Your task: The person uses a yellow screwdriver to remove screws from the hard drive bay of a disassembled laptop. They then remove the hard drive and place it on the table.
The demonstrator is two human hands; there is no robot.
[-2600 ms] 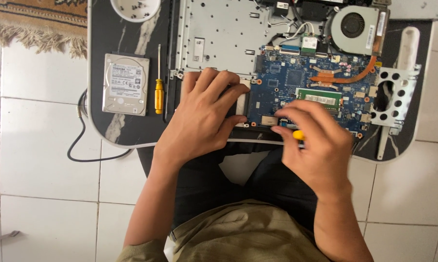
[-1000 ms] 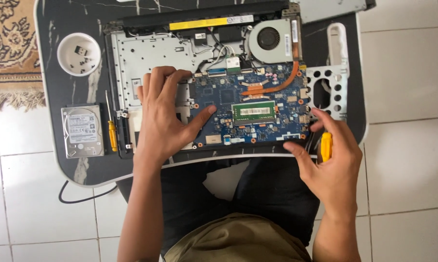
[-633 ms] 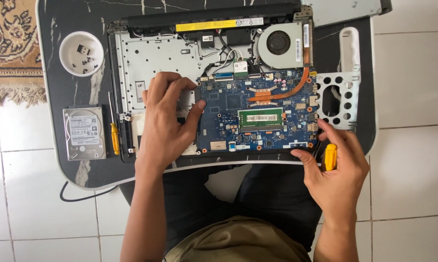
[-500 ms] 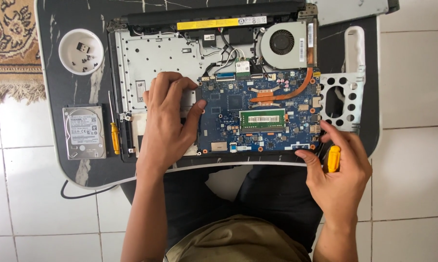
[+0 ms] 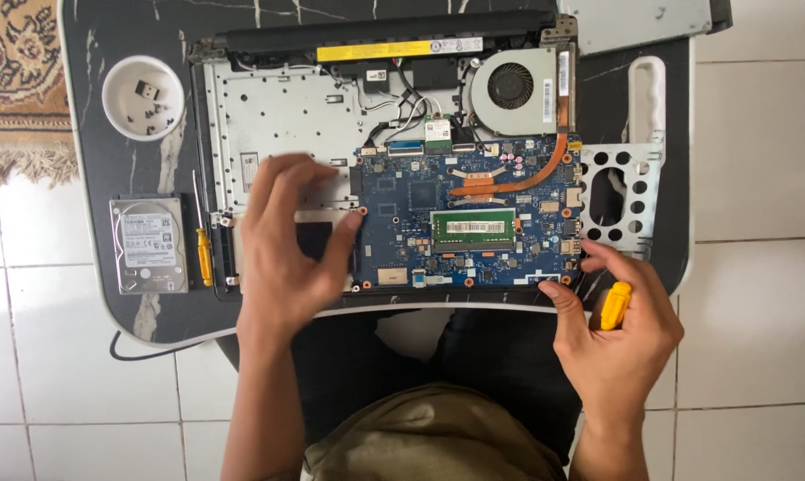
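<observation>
An opened laptop lies on a dark marble table (image 5: 135,125), its blue motherboard (image 5: 420,200) bare, with a green memory module (image 5: 474,229), a copper heat pipe and a fan (image 5: 511,87). My left hand (image 5: 288,245) rests spread on the grey chassis (image 5: 277,116) just left of the board, fingers apart, holding nothing. My right hand (image 5: 618,338) sits at the board's lower right corner and grips a yellow-handled screwdriver (image 5: 615,305). Its fingertips touch the board's edge.
A white bowl (image 5: 143,98) with small screws stands at the table's upper left. A hard drive (image 5: 149,246) and a second yellow screwdriver (image 5: 204,254) lie left of the laptop. A perforated metal bracket (image 5: 629,191) lies to the right. A rug covers the white tiled floor at far left.
The view has shifted so the laptop sits more central. My right hand brought the screwdriver from the board's front edge to its lower right corner. My left hand stayed on the chassis.
</observation>
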